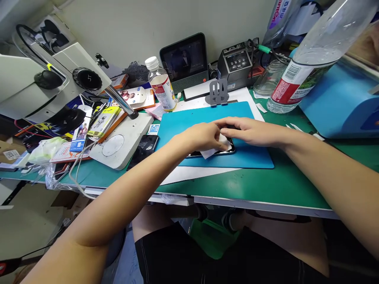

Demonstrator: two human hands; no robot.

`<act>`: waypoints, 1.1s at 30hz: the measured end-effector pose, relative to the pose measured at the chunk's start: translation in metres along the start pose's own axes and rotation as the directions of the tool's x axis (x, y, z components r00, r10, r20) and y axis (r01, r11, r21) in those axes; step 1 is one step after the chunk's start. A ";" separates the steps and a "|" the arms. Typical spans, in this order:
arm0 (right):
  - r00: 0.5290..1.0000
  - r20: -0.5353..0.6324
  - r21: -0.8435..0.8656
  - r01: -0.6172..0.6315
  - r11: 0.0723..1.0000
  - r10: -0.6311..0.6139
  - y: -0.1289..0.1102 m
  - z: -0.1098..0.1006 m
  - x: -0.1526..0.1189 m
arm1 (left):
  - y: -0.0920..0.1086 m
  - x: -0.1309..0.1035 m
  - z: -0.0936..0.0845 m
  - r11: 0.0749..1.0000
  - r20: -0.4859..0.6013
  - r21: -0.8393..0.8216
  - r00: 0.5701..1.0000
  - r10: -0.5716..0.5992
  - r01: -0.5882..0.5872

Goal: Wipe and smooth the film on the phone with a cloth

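Note:
My left hand [204, 136] reaches in with bent fingers closed on a crumpled white tissue [224, 142], pressed over a dark phone [230, 151]. One corner of the tissue hangs past the phone's near edge. From the other side my right hand [248, 130] comes close against the left, its fingers stretched out and a gap showing between thumb and forefinger. Its fingertips lie partly behind my left hand, by the top of the tissue. The phone lies flat on a blue mat [189, 120], much of it hidden under my hands.
A microscope [85, 79] on a white base stands left, with a black phone [145, 150] beside it. Behind the mat are a drink bottle [161, 86], a screen [185, 59], a grey phone stand [218, 91] and a control box [235, 65]. A large water bottle [308, 75] stands right.

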State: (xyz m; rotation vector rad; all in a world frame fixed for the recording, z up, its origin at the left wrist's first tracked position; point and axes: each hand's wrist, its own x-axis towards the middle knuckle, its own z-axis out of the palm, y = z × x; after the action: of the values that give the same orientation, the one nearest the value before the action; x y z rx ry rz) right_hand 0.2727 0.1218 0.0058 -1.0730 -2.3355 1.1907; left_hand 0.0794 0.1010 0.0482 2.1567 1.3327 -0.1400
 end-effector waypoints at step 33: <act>0.987 -0.094 -0.005 -0.130 0.991 0.129 0.001 0.003 -0.004 | -0.041 -0.032 0.006 0.996 -0.131 0.049 0.989 -0.074 0.081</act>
State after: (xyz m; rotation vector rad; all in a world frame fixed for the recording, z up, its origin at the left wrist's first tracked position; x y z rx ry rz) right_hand 0.2740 0.1178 0.0035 -1.2737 -2.2338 1.1471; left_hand 0.0301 0.0859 0.0380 2.1923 1.5025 -0.0690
